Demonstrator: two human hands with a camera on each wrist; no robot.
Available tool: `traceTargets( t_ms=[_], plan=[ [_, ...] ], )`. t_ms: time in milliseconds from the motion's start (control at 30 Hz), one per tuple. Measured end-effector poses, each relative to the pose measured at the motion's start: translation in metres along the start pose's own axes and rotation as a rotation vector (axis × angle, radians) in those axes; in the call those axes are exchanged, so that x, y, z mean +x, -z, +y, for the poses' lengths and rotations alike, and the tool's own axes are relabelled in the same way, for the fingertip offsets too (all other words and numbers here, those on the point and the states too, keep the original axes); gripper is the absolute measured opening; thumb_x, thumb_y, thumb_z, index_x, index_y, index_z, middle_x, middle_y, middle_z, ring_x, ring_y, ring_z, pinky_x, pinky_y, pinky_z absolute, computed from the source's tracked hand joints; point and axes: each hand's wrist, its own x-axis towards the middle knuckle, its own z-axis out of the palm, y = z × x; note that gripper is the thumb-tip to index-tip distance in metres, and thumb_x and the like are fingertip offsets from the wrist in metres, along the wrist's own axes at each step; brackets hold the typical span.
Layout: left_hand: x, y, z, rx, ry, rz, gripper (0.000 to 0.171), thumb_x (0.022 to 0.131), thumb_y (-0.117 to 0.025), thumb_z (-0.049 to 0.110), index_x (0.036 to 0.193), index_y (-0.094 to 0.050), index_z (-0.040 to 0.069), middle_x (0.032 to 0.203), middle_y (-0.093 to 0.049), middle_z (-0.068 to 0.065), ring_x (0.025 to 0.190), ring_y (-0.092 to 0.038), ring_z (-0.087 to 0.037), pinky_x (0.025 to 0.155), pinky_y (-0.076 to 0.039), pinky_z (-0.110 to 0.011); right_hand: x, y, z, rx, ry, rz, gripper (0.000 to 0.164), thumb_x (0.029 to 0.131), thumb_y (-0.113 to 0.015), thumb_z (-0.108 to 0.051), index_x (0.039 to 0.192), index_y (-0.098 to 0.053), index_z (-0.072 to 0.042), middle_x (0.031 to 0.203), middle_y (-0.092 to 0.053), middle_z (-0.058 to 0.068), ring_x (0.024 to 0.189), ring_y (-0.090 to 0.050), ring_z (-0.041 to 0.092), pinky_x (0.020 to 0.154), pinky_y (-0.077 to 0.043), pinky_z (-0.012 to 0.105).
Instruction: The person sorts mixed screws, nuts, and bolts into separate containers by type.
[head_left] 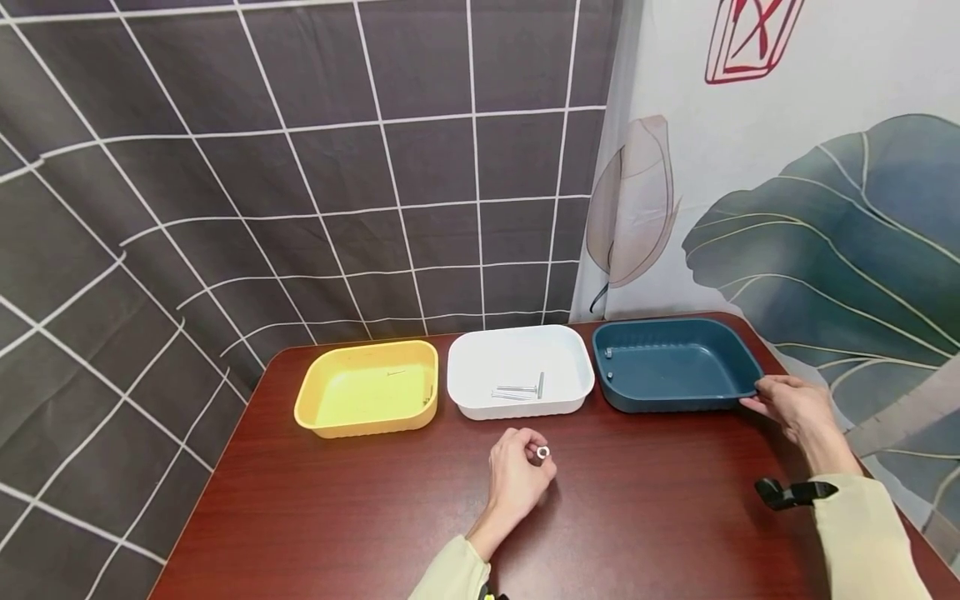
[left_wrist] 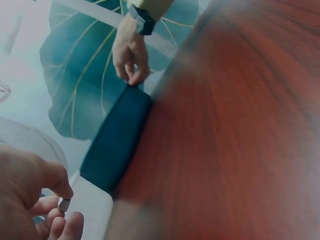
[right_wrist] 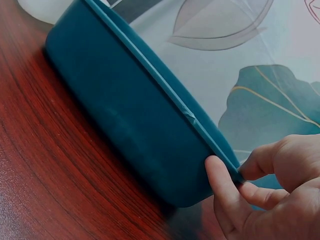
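Observation:
My left hand (head_left: 517, 473) pinches a small silver metal nut (head_left: 543, 452) between thumb and fingers, low over the table in front of the white tray (head_left: 521, 337). The left wrist view shows the nut (left_wrist: 63, 204) at the fingertips. At the right, my right hand (head_left: 801, 408) grips the near right corner of the dark blue tray (head_left: 675, 405), thumb and fingers on its rim. The right wrist view shows that tray's outer wall (right_wrist: 125, 115) close up. Two small metal pieces (head_left: 609, 353) lie at the left inside the blue tray.
Several long silver bolts or screws (head_left: 517, 388) lie in the white tray. To its left stands a yellow tray (head_left: 367, 425) with a few small thin screws (head_left: 427, 395). All three trays line the back of the reddish-brown table (head_left: 337, 508), against hanging cloths.

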Motion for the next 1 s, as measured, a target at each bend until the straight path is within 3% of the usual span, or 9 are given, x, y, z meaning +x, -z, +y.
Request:
traceTargets(
  t_ms=[400,1000],
  plan=[
    [0.033,-0.013,0.030,-0.073,-0.053,0.011,0.013,0.068,-0.074,0.005,0.077,-0.071,0.013,0.070,-0.059,0.008,0.069,-0.055,-0.006,0.064,-0.046,-0.022,0.001,-0.001,-0.001,0.021,-0.003,0.014,0.042,0.101,-0.047,-0.008,0.134,-0.037,0.017,0.085,-0.054,0.006,0.060,-0.069,0.008,0.067,-0.064,0.028],
    [0.069,-0.049,0.051,-0.120,-0.066,-0.003,0.011,0.070,-0.075,0.005,0.079,-0.071,0.010,0.072,-0.058,0.001,0.069,-0.053,-0.008,0.061,-0.042,-0.014,0.002,-0.002,0.001,0.025,0.032,0.010,0.042,0.100,-0.046,-0.006,0.133,-0.037,0.019,0.082,-0.054,0.004,0.060,-0.068,0.007,0.068,-0.064,0.029]
  ],
)
